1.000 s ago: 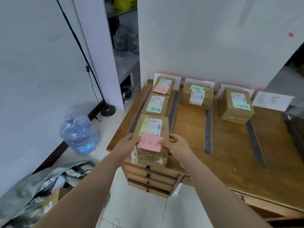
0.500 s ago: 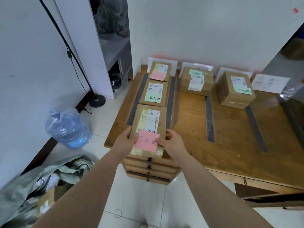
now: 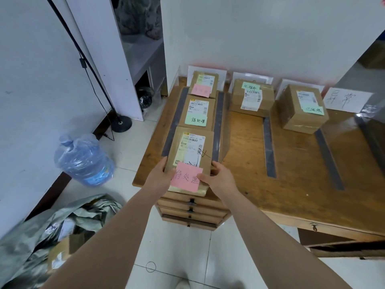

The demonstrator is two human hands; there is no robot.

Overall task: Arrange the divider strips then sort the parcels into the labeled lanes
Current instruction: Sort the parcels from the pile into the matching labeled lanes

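Parcel (image 3: pixel 190 157) farther onto table (image 3: pixel 291 184); left hand (image 3: pixel 160 178), right hand (image 3: pixel 218 180) around near corners.

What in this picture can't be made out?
Head view:
- Leftmost lane card: writing hidden by the far parcel.
- Far pink note: writing too faint.
- Shipping label on the near parcel: print too small.
- Near parcel's underside: hidden by the left hand, right hand and the parcel itself; whether it rests on the desk is unclear.
- Shiny object at right: cut off by the frame edge.

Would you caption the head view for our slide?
Left hand and right hand grip a pink-noted parcel at the desk edge.
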